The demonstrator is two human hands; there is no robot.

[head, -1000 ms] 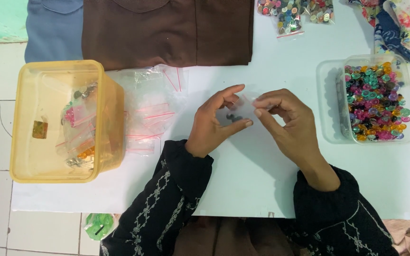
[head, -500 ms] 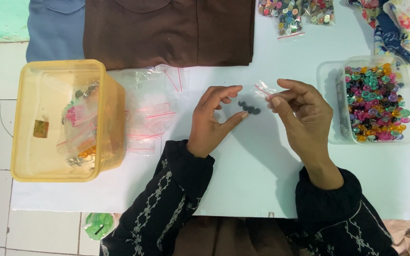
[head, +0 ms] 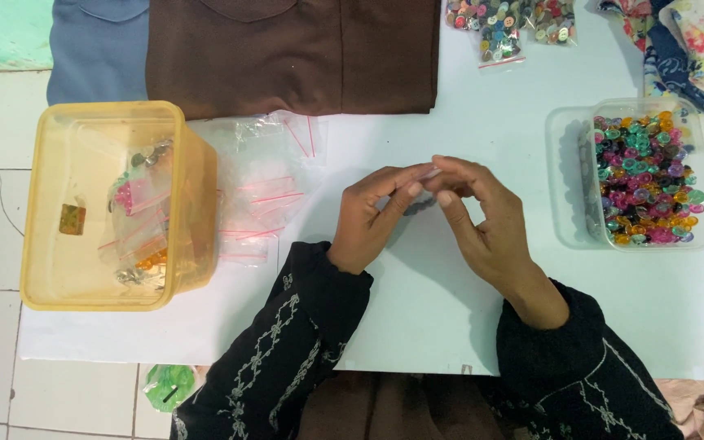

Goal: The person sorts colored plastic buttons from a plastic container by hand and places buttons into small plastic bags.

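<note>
Left of the white desk (head: pixel 482 106) centre sits a yellow tub (head: pixel 59 269); right, buttons (head: pixel 645 179) in pink, green, orange. Behind lies brown cloth (head: pixel 287 49); black sleeves (head: pixel 287 358) carry white embroidery.

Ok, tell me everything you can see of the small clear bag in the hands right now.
The small clear bag is thin, see-through plastic. Only a sliver shows, since fingertips cover most of it. A few dark, round pieces sit inside at its lower part. The left hand and right hand pinch its top edge together, holding it just above the white table, midway between the yellow tub and the clear box of coloured buttons. Whether it is sealed cannot be told.
</note>
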